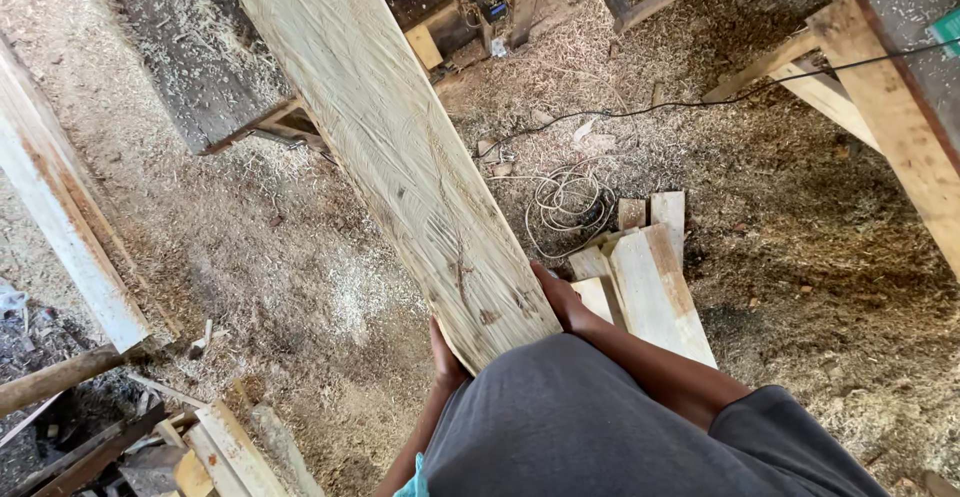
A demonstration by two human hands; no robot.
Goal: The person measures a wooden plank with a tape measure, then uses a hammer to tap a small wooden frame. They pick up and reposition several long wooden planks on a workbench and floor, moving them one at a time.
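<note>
The left hand point(446, 355) has its grip closed around the near end of a long pale plank point(400, 147), on the plank's left edge. The plank slants up and away over the sawdust floor point(300, 257). The right hand point(560, 299) clasps its right edge. Right of the plank lie a coiled cord point(570, 202) and short offcut boards point(650, 287).

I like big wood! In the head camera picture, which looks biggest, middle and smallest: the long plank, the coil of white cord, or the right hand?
1. Long plank, biggest by far, though it is near the camera.
2. Coil of white cord.
3. Right hand, mostly hidden behind the plank, so unsure.
</note>
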